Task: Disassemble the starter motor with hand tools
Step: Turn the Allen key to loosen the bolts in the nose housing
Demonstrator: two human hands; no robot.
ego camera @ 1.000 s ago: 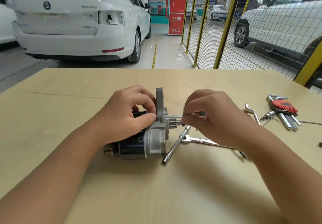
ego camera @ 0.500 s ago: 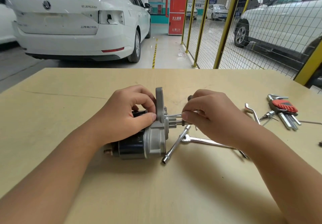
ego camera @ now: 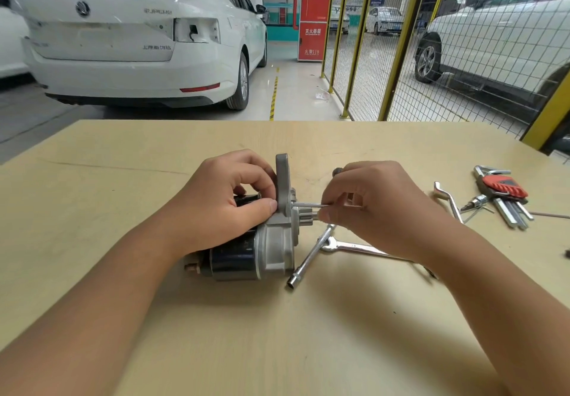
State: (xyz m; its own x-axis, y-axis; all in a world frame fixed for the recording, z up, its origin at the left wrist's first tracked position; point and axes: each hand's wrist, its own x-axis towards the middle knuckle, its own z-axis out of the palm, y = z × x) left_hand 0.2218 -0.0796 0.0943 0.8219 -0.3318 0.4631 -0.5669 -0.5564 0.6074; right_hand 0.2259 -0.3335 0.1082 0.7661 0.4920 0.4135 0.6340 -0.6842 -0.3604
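Note:
The starter motor [ego camera: 265, 250] lies on its side on the wooden table [ego camera: 123, 180], black body to the left, silver nose housing and upright flange to the right. My left hand [ego camera: 222, 207] grips its upper part, thumb against the flange. My right hand [ego camera: 376, 207] pinches a thin metal tool [ego camera: 307, 205] whose shaft meets the flange face just above the pinion gear. The tool's dark end pokes out above my knuckles.
A T-shaped socket wrench [ego camera: 308, 257] and a combination spanner [ego camera: 354, 246] lie just right of the motor, partly under my right wrist. Further right are an offset wrench [ego camera: 447, 198], a red-holdered hex key set [ego camera: 502, 195] and a small bit. Cars and a yellow mesh fence stand beyond.
My right hand has turned a little on the thin tool, and the tool's dark end now shows above the knuckles. The left hand and motor have stayed put.

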